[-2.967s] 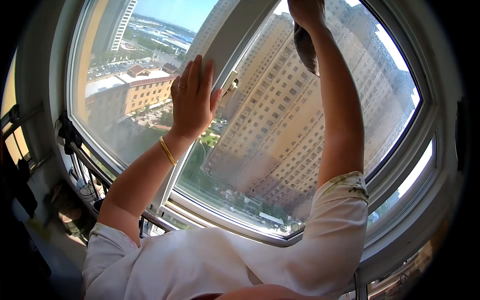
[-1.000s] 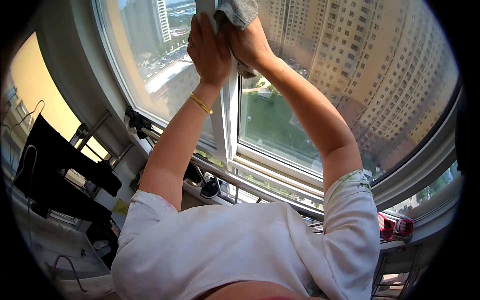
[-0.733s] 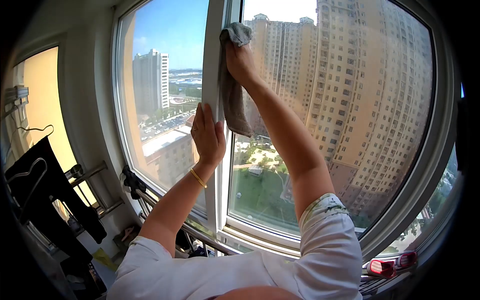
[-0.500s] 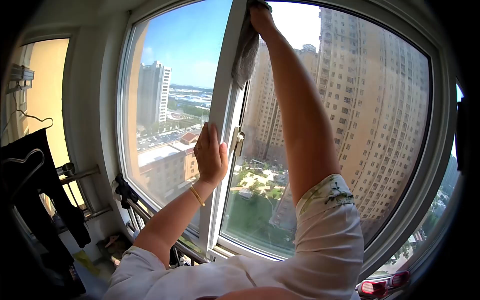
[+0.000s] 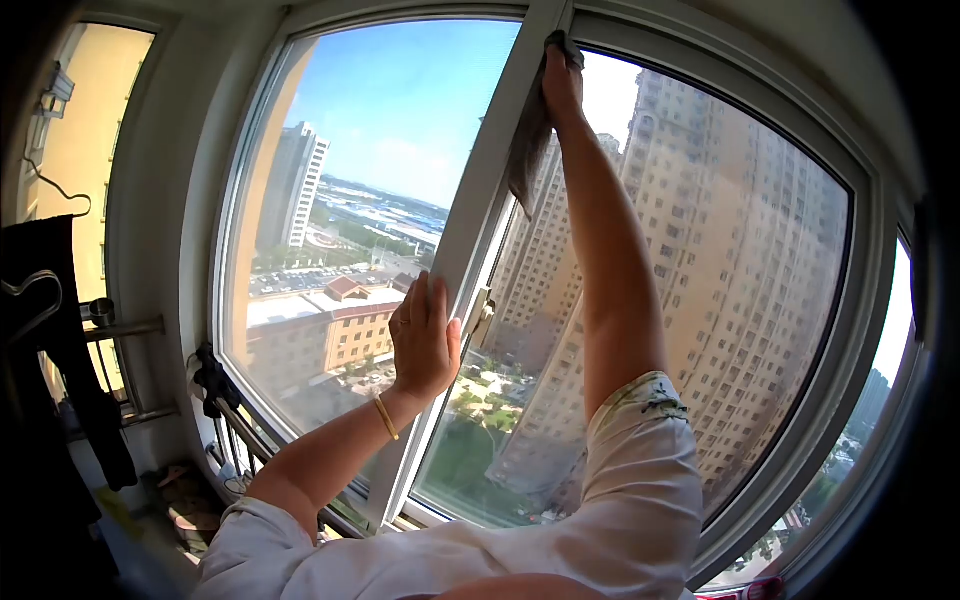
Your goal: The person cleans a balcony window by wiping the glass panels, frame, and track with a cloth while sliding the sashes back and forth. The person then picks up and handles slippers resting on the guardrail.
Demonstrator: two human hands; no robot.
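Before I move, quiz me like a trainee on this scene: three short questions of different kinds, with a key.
1. Multiple choice: What does the right hand hold?
A) A spray bottle
B) A dark cloth
C) A sponge

2. True or false: The left hand, against the window frame, is higher up than the right hand.

3. Fill in the blank: The garment hanging at the far left of the view is ____ in colour.

Key: 1. B; 2. false; 3. black
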